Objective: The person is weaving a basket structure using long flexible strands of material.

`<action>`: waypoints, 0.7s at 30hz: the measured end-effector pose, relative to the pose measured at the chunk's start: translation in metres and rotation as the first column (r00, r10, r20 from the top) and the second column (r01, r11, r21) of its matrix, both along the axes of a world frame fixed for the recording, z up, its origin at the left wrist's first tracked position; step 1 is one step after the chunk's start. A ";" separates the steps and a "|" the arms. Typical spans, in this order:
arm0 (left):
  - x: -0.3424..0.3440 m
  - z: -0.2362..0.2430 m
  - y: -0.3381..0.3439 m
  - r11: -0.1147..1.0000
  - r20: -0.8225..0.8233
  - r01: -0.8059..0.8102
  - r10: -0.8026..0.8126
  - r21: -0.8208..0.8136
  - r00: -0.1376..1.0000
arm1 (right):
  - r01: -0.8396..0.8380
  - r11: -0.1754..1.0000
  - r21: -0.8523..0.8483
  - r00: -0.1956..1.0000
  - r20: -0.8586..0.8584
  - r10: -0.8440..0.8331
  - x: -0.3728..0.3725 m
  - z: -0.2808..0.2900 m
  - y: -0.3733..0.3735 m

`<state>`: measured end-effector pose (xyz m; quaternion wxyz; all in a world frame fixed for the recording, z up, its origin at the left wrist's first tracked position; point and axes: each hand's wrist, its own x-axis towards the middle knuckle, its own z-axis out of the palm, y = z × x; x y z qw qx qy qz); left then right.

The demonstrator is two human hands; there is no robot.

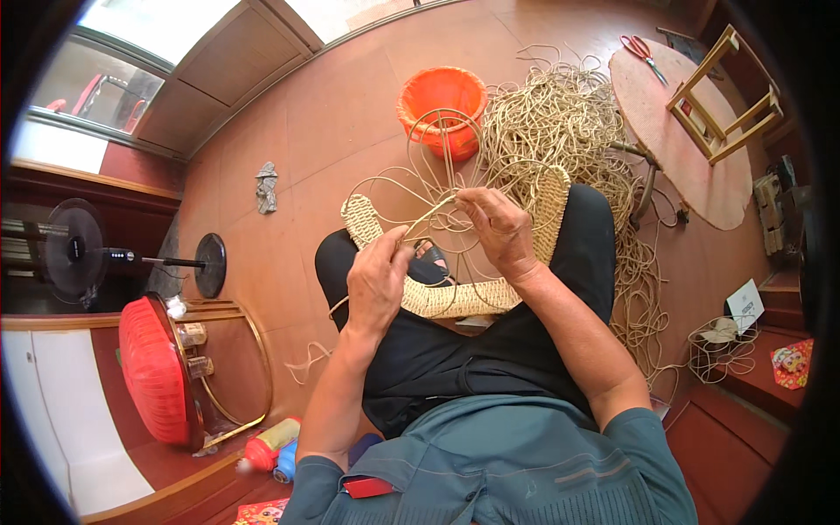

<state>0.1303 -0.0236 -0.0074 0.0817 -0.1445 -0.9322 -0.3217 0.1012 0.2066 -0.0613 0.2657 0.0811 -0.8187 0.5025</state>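
We pinch a cord (430,213) between the fingertips of our left hand (376,282) and those of our right hand (499,229), its short span slanting away from our body and rightward from the left fingers to the right. The woven U-shaped piece (461,299) lies at our thighs, its curved base toward us and its two ends pointing away; our left hand is nearer that base, though we cannot tell whether either hand touches the weave.
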 end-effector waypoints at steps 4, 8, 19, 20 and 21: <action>-0.043 0.028 0.023 0.981 0.064 -0.075 0.065 0.177 0.996 | -0.019 1.000 0.021 1.000 0.006 0.019 0.002 -0.003 0.004; -0.102 0.046 0.060 0.980 -0.191 0.158 -0.133 0.120 0.973 | 0.012 0.997 0.071 0.999 -0.051 -0.009 0.000 -0.005 0.005; -0.095 0.040 0.088 0.988 -0.570 0.125 -0.154 -0.090 0.807 | -0.035 0.982 0.185 0.994 0.104 0.016 0.000 -0.001 0.011; -0.079 0.036 0.083 0.988 -0.568 0.127 -0.157 -0.092 0.808 | -0.063 0.977 0.204 0.986 0.163 0.029 -0.001 0.000 0.012; -0.059 0.028 0.078 0.985 -0.288 0.109 -0.066 0.135 0.955 | -0.064 0.978 0.200 0.985 0.167 0.030 0.000 0.001 0.011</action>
